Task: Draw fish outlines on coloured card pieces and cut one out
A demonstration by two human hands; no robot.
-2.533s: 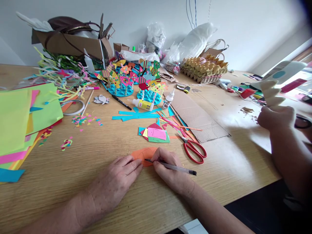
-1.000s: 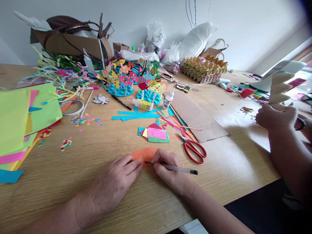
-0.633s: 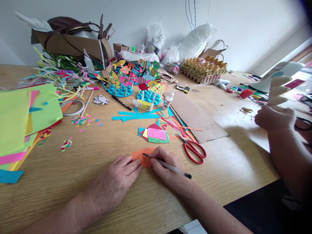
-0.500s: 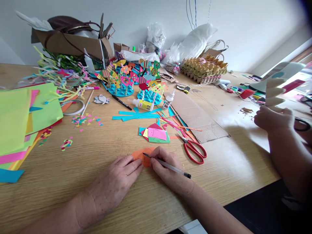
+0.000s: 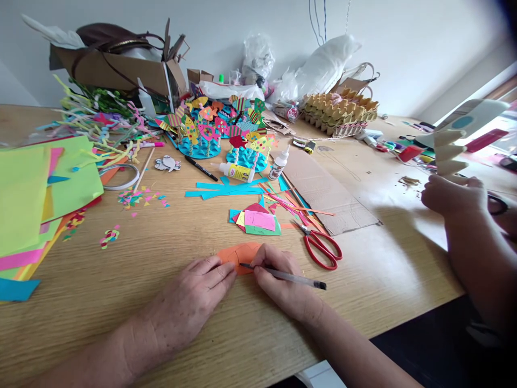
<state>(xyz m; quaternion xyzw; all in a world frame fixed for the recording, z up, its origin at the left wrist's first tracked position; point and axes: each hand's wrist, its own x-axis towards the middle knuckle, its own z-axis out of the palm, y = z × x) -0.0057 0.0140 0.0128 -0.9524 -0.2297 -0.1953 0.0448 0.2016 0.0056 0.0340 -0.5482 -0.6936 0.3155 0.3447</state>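
In the head view, an orange piece of paper (image 5: 234, 253) with dark drawn lines lies on the table. My left hand (image 5: 202, 288) rests flat on its left edge, fingers stretched out and holding it down. Between the fingers of my right hand (image 5: 278, 277) is a pen (image 5: 297, 278) with a clear barrel and black end, its tip touching the orange paper. Just beyond lie small cut papers in pink (image 5: 260, 220), green and red. Red-handled scissors (image 5: 322, 249) lie partly spread to the right of my right hand.
Coloured paper sheets (image 5: 68, 178) lie at left, with confetti (image 5: 137, 198) nearby. Glue bottles (image 5: 279, 163), paper fish models (image 5: 202, 143) and flat cardboard (image 5: 323, 194) are farther back. At right, another person's hand (image 5: 454, 202) holds a piece of egg carton (image 5: 450, 153).
The pen tip has moved slightly right and down on the orange paper, and the pen lies flatter. My left hand has stayed in place.
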